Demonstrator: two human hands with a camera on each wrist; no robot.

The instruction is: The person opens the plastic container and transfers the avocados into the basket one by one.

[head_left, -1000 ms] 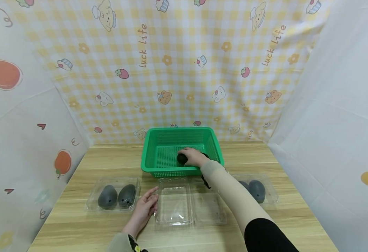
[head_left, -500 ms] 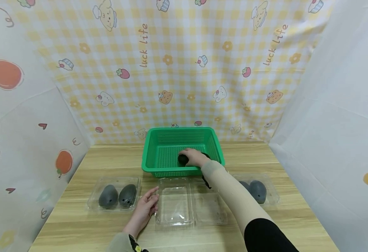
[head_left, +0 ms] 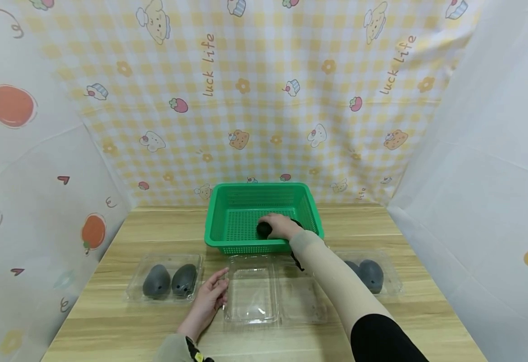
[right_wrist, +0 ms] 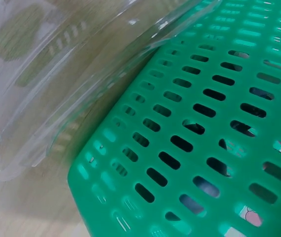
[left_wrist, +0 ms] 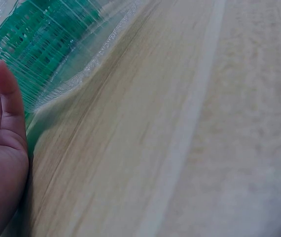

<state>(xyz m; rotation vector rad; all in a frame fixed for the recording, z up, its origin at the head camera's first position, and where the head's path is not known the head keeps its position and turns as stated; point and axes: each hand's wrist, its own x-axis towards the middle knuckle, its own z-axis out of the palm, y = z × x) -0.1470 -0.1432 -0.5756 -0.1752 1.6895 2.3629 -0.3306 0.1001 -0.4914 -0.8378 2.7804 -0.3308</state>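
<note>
In the head view my right hand (head_left: 279, 226) reaches over the near rim of a green plastic basket (head_left: 218, 216). Its fingers curl over a dark, rounded avocado (head_left: 264, 230) near the basket floor. Part of the avocado is hidden under the hand. A dark curved edge shows just behind the wrist. My left hand (head_left: 207, 301) lies on the table with its fingertips at the left side of an opened clear plastic clamshell box (head_left: 251, 294). Seen from the left wrist, its fingers (left_wrist: 7, 94) stand fairly straight beside the clear box wall (left_wrist: 81, 74).
A clear box (head_left: 142, 261) with two dark grey avocados (head_left: 157, 281) sits at the left. Another clear box (head_left: 390, 281) with grey avocados (head_left: 370, 275) is at the right, partly behind my right sleeve (head_left: 336, 281). A patterned cloth (head_left: 264, 100) hangs behind the wooden table (head_left: 164, 231).
The whole head view shifts slightly to the right. Both hands keep their places, the right in the basket at the avocado and the left at the clear box.
</note>
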